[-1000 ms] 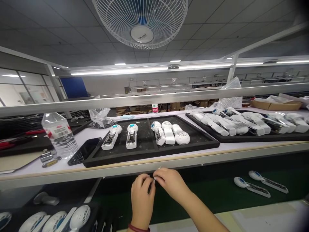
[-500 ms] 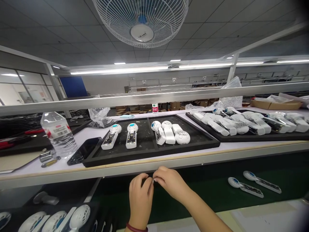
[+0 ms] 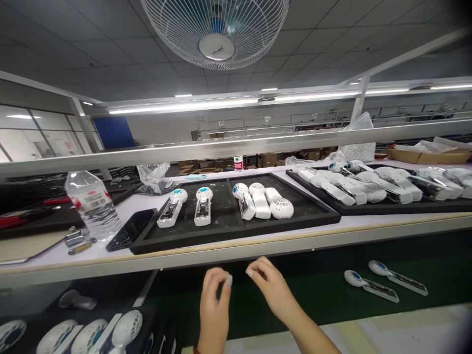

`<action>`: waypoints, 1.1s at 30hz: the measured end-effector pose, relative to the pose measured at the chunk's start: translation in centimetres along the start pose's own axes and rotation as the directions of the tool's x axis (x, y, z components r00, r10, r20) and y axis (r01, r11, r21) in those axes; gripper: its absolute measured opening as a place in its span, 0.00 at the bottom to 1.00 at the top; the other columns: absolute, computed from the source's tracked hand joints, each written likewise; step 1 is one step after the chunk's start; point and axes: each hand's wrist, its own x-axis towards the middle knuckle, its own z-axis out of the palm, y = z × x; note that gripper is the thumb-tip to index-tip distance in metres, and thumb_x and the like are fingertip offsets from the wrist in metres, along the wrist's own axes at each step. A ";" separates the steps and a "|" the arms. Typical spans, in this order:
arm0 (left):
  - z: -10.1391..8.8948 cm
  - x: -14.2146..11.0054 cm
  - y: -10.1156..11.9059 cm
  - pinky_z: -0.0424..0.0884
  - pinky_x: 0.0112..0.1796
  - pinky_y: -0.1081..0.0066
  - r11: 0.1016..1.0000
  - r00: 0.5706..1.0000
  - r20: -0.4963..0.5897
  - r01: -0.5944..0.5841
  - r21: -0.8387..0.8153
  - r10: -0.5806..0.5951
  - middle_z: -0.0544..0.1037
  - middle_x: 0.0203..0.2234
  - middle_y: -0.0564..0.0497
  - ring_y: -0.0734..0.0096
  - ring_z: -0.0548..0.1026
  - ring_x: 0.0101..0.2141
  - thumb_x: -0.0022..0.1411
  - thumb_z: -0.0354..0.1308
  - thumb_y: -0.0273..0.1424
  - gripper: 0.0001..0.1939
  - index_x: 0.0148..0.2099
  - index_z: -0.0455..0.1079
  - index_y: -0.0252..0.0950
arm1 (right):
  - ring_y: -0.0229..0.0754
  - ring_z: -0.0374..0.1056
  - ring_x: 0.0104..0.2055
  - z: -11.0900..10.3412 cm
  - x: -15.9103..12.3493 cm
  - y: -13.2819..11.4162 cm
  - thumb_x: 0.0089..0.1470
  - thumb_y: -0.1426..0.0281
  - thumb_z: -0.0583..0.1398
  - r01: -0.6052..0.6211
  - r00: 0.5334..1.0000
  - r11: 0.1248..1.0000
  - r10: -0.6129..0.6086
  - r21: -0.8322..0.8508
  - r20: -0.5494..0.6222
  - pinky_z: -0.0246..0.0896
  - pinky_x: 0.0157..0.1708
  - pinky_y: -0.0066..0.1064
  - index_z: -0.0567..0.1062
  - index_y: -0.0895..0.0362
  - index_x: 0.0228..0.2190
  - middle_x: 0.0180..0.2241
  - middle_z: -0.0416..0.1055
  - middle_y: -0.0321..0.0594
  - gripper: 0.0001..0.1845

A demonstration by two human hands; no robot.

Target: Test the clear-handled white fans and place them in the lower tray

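- Two hands work in front of you, below the front edge of the desk (image 3: 228,253). Your left hand (image 3: 214,307) is raised at 6 o'clock, your right hand (image 3: 271,285) at 5 o'clock, a clear gap between them.
- Left fingers (image 3: 221,280): curled shut, pinching a small pale part (image 3: 230,280) at the tips. The grip is a fingertip one, as suits so small a piece; what the part is cannot be told.
- Right fingers (image 3: 258,268): pinched together. A pale speck shows at the tips; whether it is a held piece cannot be told.
- At 12 o'clock, a black tray (image 3: 236,231) on the desk holds handheld fan units (image 3: 201,206) laid flat in rows, probably so each is easy to pick.
- At 2 o'clock, a second tray (image 3: 387,209) carries more units, packed close.
- At 3 o'clock, two units (image 3: 370,286) lie on the green belt (image 3: 332,295).
- At 10 o'clock, a water bottle (image 3: 92,204) stands upright beside a phone (image 3: 131,228).
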 end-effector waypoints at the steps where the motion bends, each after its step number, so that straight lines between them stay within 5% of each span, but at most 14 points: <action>1: 0.4 0.3 -0.2 0.67 0.41 0.60 0.989 0.992 -0.039 0.112 -0.101 -0.116 0.70 0.32 0.47 0.66 0.70 0.36 0.57 0.51 0.37 0.09 0.33 0.67 0.38 | 0.37 0.58 0.32 0.0 -0.2 0.3 0.51 0.64 0.51 -0.020 1.000 0.999 0.020 0.038 0.005 0.53 0.34 0.28 0.68 0.56 0.26 0.30 0.59 0.36 0.11; 5: 1.4 1.4 -0.7 0.69 0.42 0.63 0.810 0.900 -0.058 0.360 -0.463 -0.433 0.69 0.35 0.48 0.71 0.70 0.37 0.55 0.53 0.38 0.11 0.38 0.65 0.37 | 0.38 0.57 0.32 0.0 -1.0 0.9 0.49 0.61 0.51 -0.095 0.995 0.987 0.095 0.130 0.010 0.53 0.34 0.29 0.68 0.56 0.26 0.29 0.58 0.36 0.13; 13: 1.8 1.5 -0.3 0.67 0.41 0.68 0.590 0.821 0.001 0.411 -0.695 -0.570 0.69 0.32 0.53 0.75 0.68 0.35 0.48 0.61 0.36 0.10 0.34 0.68 0.39 | 0.38 0.57 0.29 0.1 -1.3 2.6 0.47 0.57 0.53 -0.154 0.988 0.962 0.158 0.224 0.002 0.54 0.31 0.29 0.68 0.56 0.27 0.29 0.58 0.36 0.15; 21: 2.3 1.9 -0.1 0.66 0.39 0.69 0.547 0.795 0.006 0.422 -0.723 -0.606 0.68 0.29 0.54 0.76 0.67 0.34 0.50 0.61 0.33 0.07 0.31 0.67 0.38 | 0.38 0.56 0.29 0.2 -1.7 3.0 0.46 0.56 0.53 -0.158 0.987 0.957 0.162 0.245 0.002 0.53 0.32 0.30 0.68 0.57 0.27 0.27 0.57 0.36 0.16; 33: 2.4 2.1 -0.7 0.66 0.40 0.69 0.550 0.815 -0.002 0.389 -0.739 -0.579 0.67 0.26 0.55 0.77 0.67 0.30 0.45 0.64 0.35 0.11 0.30 0.66 0.37 | 0.38 0.56 0.28 0.0 -2.0 3.5 0.47 0.56 0.54 -0.172 0.984 0.954 0.177 0.244 0.001 0.53 0.31 0.30 0.68 0.57 0.27 0.27 0.58 0.36 0.16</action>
